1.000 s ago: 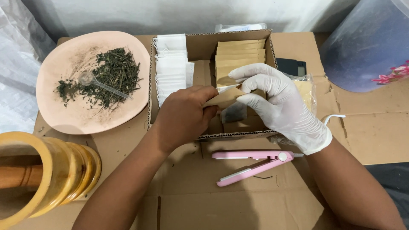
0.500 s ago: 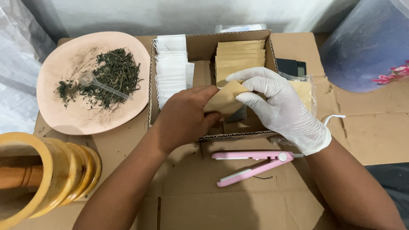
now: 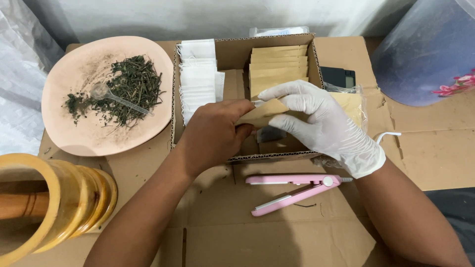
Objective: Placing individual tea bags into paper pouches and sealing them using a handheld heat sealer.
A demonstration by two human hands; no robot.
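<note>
Both hands pinch one kraft pouch [image 3: 262, 112] over box [image 3: 237, 54]. Bare left hand [image 3: 215, 133] clamps its near-left end, gloved right hand [image 3: 324, 123] grips far-right end, likely steadying mouth. Pouch long axis runs left-right, tilted up toward glove. Pouch stack [image 3: 277, 64] just beyond grip; pink sealer [image 3: 297, 190] nearer body, below grip.

My bare left hand [image 3: 215, 133] and gloved right hand [image 3: 324, 126] have shifted slightly over the cardboard box [image 3: 242, 54]. The small brown paper pouch [image 3: 262, 113] pinched between them now lies flatter, and my right fingers have spread further along it.
</note>
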